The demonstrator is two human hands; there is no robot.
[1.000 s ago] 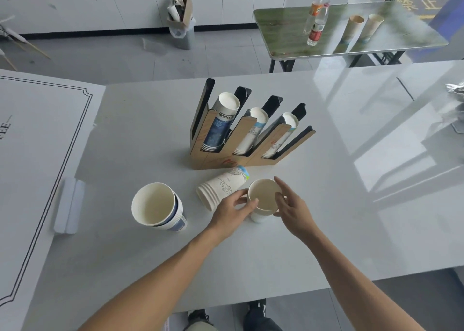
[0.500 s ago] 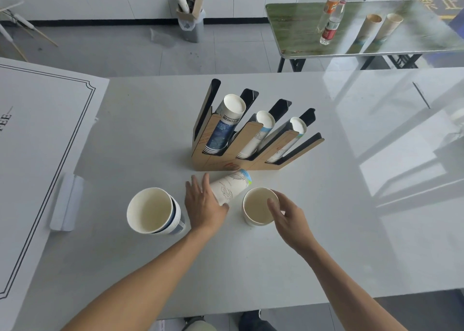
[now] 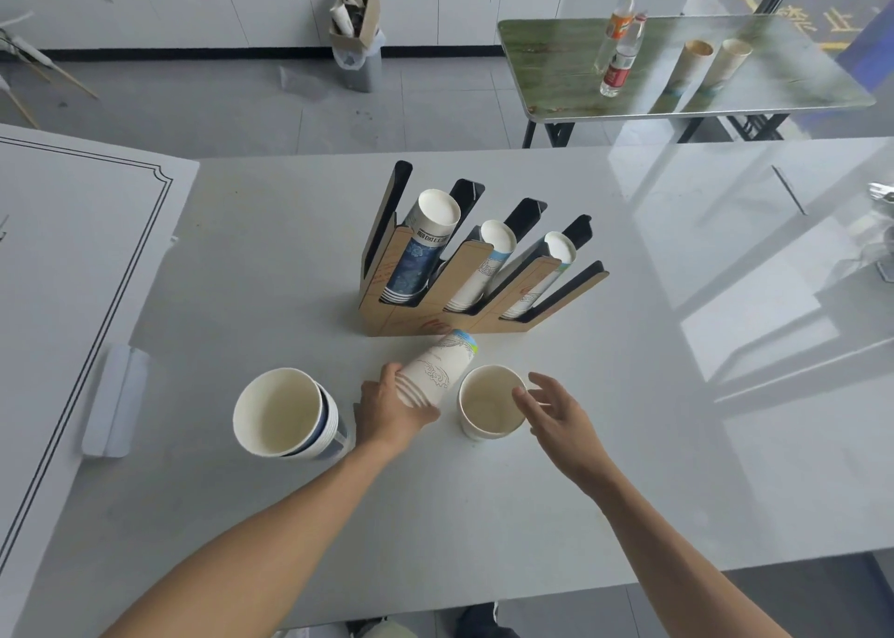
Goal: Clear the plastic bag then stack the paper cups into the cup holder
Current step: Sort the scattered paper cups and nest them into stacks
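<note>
A cardboard cup holder (image 3: pixel 421 320) stands mid-table with three slanted stacks of paper cups in its slots. In front of it lies a short stack of white patterned cups (image 3: pixel 442 364), bottoms toward the holder. My left hand (image 3: pixel 389 412) is wrapped around its open end. Just to the right stands a single white cup (image 3: pixel 489 407), upright and empty. My right hand (image 3: pixel 556 417) hovers at that cup's right rim, fingers spread and holding nothing. Further left, a wider stack of blue-banded cups (image 3: pixel 285 417) stands with its mouth up.
A large white board (image 3: pixel 72 260) covers the table's left side, with a small white plastic piece (image 3: pixel 113 400) beside it. Behind the grey table (image 3: pixel 629 444) is a green table (image 3: pixel 556 86) with bottles and two cup stacks. A bin (image 3: pixel 360 64) stands on the floor.
My left hand left the single cup, moved left and took hold of the lying stack. My right hand let go of the single cup's rim and opened.
</note>
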